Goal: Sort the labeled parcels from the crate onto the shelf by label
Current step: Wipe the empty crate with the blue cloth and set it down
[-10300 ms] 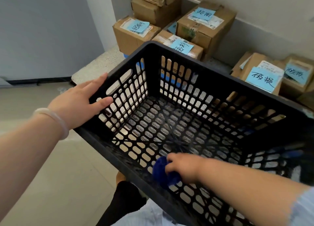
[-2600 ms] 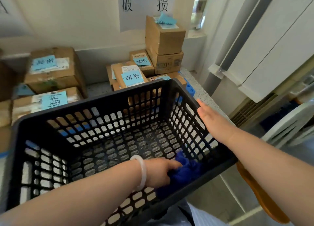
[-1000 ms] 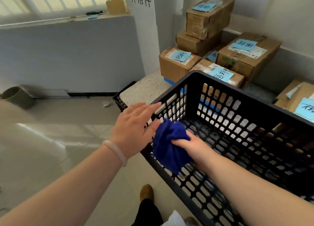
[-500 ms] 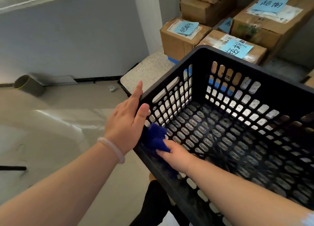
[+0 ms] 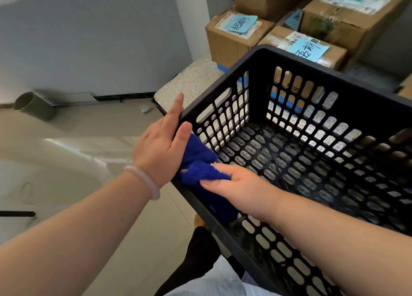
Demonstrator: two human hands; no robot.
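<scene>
A black slotted crate fills the right half of the head view, with no parcels inside it. My left hand lies against the outside of its left wall with straight fingers, thumb over the rim. My right hand grips a bunched blue cloth against the inside of that wall. Cardboard parcels with blue handwritten labels stand behind the crate: one at the left, one just past the far rim, a larger one at the upper right.
The parcels rest on a speckled stone ledge against the wall. A dark cylindrical bin lies on the tiled floor at the left. A white pillar rises behind the ledge. My dark trouser leg shows below the crate.
My right hand has slid the blue cloth a little along the inside of the crate's left wall. My left hand stays on the outside of that wall. The view has tilted slightly.
</scene>
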